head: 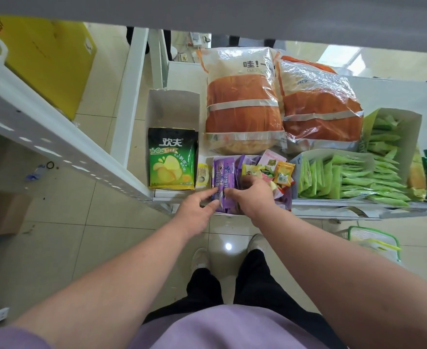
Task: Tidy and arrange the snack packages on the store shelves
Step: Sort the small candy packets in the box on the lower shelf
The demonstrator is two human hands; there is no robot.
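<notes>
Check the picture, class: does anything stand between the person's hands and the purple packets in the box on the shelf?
Nothing visible does. The left hand touches the purple packets with straight fingers, and the right hand rests on them in the box.

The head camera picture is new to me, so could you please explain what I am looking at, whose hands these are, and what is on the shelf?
There is no machine here: a person wears one wide-angle camera on the head, looking forward and down, so you see their own two bare arms, trousers and shoes.

They stand at a low white store shelf. On it, from the left: a green potato chip bag standing in a grey open box, two large orange bread bags at the back, a box of purple snack packets mixed with small yellow and pink candies, and boxes of light green stick packets.

Both hands are at the purple packets. The left hand touches them with fairly straight fingers. The right hand curls over the packets and seems to grip some, though its fingertips are hidden.
</notes>
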